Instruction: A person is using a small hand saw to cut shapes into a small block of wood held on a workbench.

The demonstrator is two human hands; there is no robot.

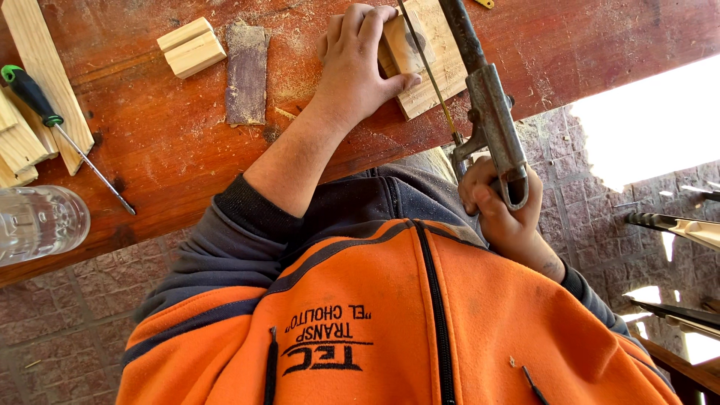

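My left hand (356,64) lies palm down on a small pale wood block (403,43), holding it against a flat wood piece (442,75) at the near edge of a red-brown workbench (165,142). My right hand (504,214) grips the handle of a grey metal hacksaw (491,120) just off the bench edge. The saw's thin blade (431,75) runs up across the block beside my left thumb. Sawdust lies around the block.
A grooved pale wood block (191,46) and a strip of dark sandpaper (246,75) lie left of my hand. Further left are a green-handled screwdriver (34,94), wooden slats (45,67) and a clear plastic bottle (37,223). Brick paving (600,210) shows below.
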